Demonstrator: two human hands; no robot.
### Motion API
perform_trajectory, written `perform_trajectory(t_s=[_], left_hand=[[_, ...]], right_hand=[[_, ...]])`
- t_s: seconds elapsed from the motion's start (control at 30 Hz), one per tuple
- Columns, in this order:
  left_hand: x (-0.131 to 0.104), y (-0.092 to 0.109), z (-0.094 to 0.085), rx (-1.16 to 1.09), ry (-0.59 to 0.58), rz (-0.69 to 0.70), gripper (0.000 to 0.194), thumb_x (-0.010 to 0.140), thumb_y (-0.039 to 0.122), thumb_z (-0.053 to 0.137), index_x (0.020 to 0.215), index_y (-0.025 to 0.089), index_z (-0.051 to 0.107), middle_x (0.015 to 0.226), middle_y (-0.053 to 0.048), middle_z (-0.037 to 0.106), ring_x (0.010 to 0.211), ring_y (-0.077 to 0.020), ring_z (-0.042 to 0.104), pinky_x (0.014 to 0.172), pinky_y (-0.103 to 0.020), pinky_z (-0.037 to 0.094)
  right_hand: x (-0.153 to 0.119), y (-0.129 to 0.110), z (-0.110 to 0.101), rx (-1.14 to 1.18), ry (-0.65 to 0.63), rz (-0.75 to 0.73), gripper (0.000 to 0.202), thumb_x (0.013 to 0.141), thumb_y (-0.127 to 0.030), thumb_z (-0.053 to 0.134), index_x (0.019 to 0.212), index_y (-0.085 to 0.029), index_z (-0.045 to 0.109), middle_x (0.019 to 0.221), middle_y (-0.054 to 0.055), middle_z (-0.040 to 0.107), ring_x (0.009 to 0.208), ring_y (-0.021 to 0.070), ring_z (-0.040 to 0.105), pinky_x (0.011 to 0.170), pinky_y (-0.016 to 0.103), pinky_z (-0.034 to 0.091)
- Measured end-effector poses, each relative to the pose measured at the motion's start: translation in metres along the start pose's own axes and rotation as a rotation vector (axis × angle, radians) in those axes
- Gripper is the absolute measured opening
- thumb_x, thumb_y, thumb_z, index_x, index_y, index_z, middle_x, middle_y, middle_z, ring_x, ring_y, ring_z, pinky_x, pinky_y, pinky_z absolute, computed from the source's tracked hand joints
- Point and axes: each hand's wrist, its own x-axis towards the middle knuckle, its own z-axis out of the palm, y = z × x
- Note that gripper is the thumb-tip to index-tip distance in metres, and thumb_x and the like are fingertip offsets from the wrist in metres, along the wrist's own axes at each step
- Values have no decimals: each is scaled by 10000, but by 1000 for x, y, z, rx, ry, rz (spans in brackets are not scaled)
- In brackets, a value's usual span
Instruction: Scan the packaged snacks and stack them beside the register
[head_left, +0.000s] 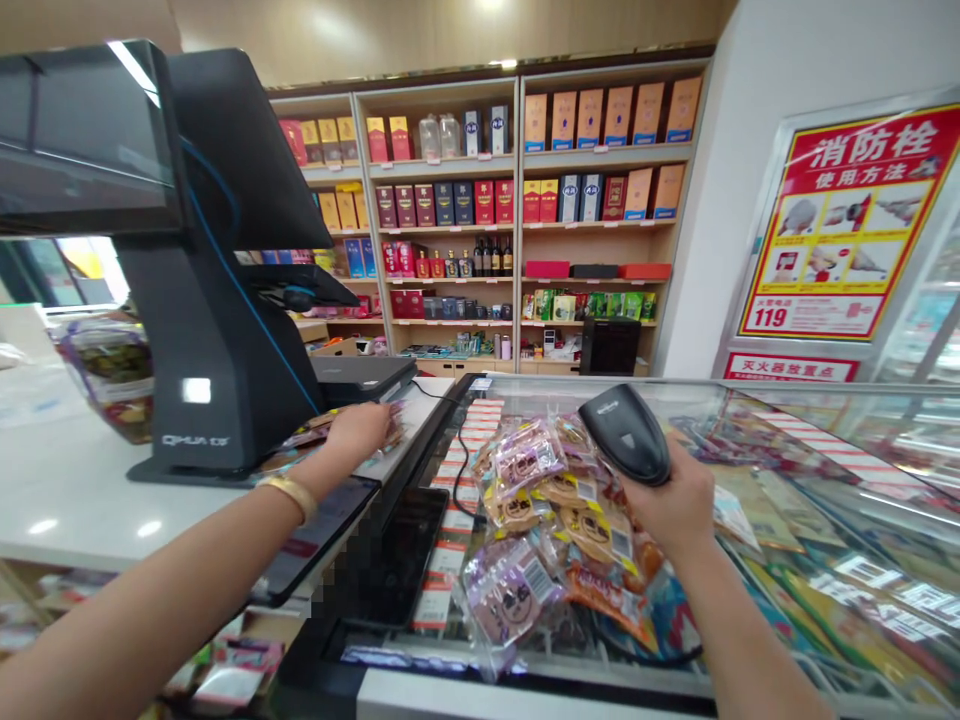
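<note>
My right hand (679, 495) is wrapped round the handle of a black barcode scanner (626, 432), whose head points up and left over a pile of packaged snacks (577, 500). The packets have clear, purple, yellow and orange wrappers and lie on the glass top of a display case. Reaching out to the left, my left hand (360, 435) is bent down over some small wrapped packets (307, 435) beside the base of the black register (217, 370). Its fingers are partly hidden, and their hold on a packet is not clear. A gold bangle (289, 497) circles that wrist.
A flat black tablet (401, 555) lies left of the pile, and a dark screen (322, 535) sits below my left forearm. The scanner's cable runs across the case. A glass freezer (847, 530) holds packets at right. Shelves of boxes (450, 230) stand behind.
</note>
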Motion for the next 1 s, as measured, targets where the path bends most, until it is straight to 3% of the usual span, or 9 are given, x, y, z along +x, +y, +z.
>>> perform_trajectory(t_s=[0.1, 0.17, 0.23, 0.3, 0.4, 0.5, 0.6, 0.67, 1.0], left_hand=[[1, -6, -19, -258, 141, -87, 317, 851, 259, 442, 989, 92, 674, 1001, -212, 702, 990, -348, 654, 846, -446, 499], [-2, -4, -29, -706, 280, -205, 254, 808, 259, 534, 976, 124, 668, 960, -156, 709, 975, -318, 659, 844, -433, 525], [-9, 6, -36, -1172, 329, -298, 223, 801, 216, 563, 998, 142, 638, 886, -95, 702, 866, -240, 681, 773, -372, 570], [-20, 25, -40, -1642, 228, -370, 176, 840, 148, 517, 993, 136, 605, 805, -60, 675, 723, -156, 674, 660, -274, 589], [-41, 62, -43, -2416, -103, -474, 165, 886, 77, 429, 912, 110, 589, 763, -60, 641, 652, -90, 657, 532, -124, 546], [-59, 98, -42, -2828, -333, -508, 212, 912, 84, 382, 947, 102, 590, 792, -65, 619, 660, -79, 662, 517, -96, 549], [-70, 121, -38, -2992, -480, -581, 207, 933, 116, 375, 928, 102, 582, 793, -58, 597, 649, -76, 662, 552, -126, 582], [-75, 130, -34, -3004, -496, -649, 190, 943, 152, 400, 878, 101, 572, 770, -51, 592, 646, -77, 663, 561, -125, 585], [-88, 145, -26, -2782, -400, -712, 211, 941, 168, 438, 831, 106, 607, 690, -46, 629, 585, -83, 648, 520, -127, 568]], right_hand=[[0, 0, 1, 9, -3, 0, 198, 741, -384, 630, 680, -203, 574, 615, 18, 601, 558, 170, 551, 547, 257, 416], [0, -1, 1, 21, -7, 6, 189, 739, -385, 633, 709, -201, 602, 640, 28, 625, 585, 183, 576, 564, 266, 435], [0, -3, 2, 27, -5, 10, 189, 738, -385, 627, 770, -199, 628, 687, 42, 654, 627, 202, 604, 585, 281, 455], [1, -5, 2, 38, -7, 1, 194, 731, -366, 612, 830, -201, 635, 734, 52, 672, 672, 220, 622, 609, 298, 472], [1, -8, 0, 68, -56, -47, 140, 702, -303, 590, 804, -209, 612, 722, 44, 657, 665, 217, 614, 603, 300, 470], [3, -13, -2, 117, -122, -151, 99, 707, -281, 581, 777, -211, 593, 686, 31, 626, 624, 194, 586, 570, 284, 447], [4, -21, -5, 181, -172, -258, 85, 760, -291, 564, 773, -210, 588, 663, 25, 610, 607, 176, 566, 556, 273, 423], [5, -27, -5, 214, -209, -309, 116, 773, -305, 572, 821, -205, 605, 672, 24, 614, 620, 174, 569, 569, 273, 421], [2, -38, -5, 182, -373, -338, 149, 758, -265, 595, 880, -186, 629, 730, 35, 639, 661, 174, 568, 603, 280, 410]])
